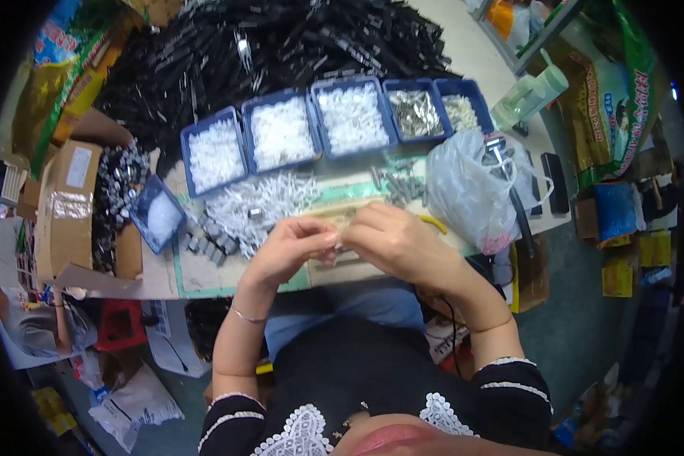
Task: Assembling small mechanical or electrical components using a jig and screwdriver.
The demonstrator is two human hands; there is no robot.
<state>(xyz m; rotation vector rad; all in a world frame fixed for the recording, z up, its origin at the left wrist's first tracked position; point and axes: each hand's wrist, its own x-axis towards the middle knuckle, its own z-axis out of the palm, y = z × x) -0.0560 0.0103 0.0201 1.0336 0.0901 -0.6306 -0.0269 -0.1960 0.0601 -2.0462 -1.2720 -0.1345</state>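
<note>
My left hand [300, 247] and my right hand [391, 239] meet over the near edge of the table, fingertips pinched together. Something small and whitish sits between them, mostly hidden by the fingers. Under and behind my hands lies a pale, cream-coloured block [327, 209]. To the left spreads a loose pile of white plastic strips [270, 197], with grey block-like pieces [213, 242] at its near side. Dark grey short pieces [403, 182] lie just beyond my right hand, and a yellow curved handle [433, 223] shows beside it.
Blue trays [243, 140] of small white and metal parts stand in a row behind. A large heap of black strips [281, 61] lies beyond. At left are a cardboard box [68, 201] and a small blue tray [158, 242]; at right, a plastic bag [467, 182] and a pale green cup [530, 95].
</note>
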